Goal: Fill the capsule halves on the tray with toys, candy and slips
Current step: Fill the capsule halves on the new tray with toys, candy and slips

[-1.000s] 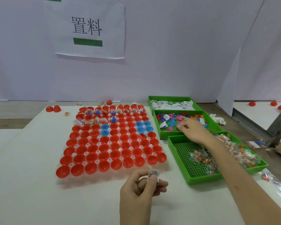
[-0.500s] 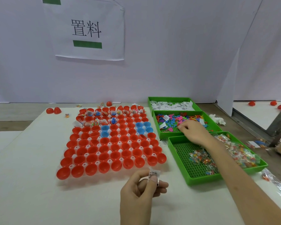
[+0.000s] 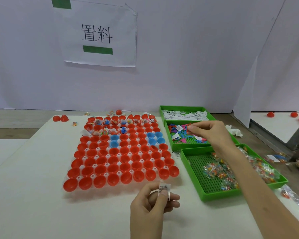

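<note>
While upright, slip (image 3: 164, 188) in left hand (image 3: 150, 207)

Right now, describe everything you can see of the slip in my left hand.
The slip is a small white rectangle, seemingly paper, with tiny dark print too small to read. It stands roughly upright, pinched between thumb and finger of the left hand, its top edge clear of the thumb. It is held above the white table, nearer than the front row of red capsule halves; only the hand touches it.

left hand (image 3: 151, 204), right hand (image 3: 210, 133): pinch grip
</note>
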The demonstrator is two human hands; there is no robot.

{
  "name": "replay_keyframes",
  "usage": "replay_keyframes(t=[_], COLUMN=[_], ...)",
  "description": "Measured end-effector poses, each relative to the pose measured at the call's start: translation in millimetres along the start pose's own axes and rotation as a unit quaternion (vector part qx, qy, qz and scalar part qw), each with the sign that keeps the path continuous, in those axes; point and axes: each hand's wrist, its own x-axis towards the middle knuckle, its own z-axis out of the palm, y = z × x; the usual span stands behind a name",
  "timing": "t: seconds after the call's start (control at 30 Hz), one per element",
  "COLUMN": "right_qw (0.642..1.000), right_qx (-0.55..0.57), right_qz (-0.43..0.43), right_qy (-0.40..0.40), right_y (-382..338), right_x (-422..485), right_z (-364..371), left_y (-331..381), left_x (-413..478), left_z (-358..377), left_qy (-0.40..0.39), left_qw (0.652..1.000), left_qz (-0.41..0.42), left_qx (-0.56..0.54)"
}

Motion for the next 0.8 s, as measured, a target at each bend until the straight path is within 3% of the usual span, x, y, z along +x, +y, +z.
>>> replay_keyframes(t=[0.23, 0.33, 0.43, 0.6, 0.8], right_qw=[0.998, 0.986, 0.969, 0.954, 0.931], right_qx=[0.006, 0.024, 0.019, 0.072, 0.022], right_qz=[-0.027, 0.009, -0.023, -0.042, -0.05], right_qy=[-0.064, -0.166, -0.246, -0.289, -0.36], right_y=[-19, -18, -17, -23, -25], right_x=[-26, -41, -53, -58, -65], right_z=[28, 31, 32, 30, 44], left_y=[2, 4, 6, 6, 7], left_x=[-1, -2, -3, -3, -2], left_z=[1, 1, 2, 0, 1], left_qy=[0.009, 0.017, 0.029, 0.046, 0.05], left_qw=[1.0, 1.0, 0.999, 0.998, 0.995], left_qz=[-0.004, -0.01, -0.013, -0.023, -0.041], left_qx=[0.003, -0.005, -0.018, -0.034, -0.071])
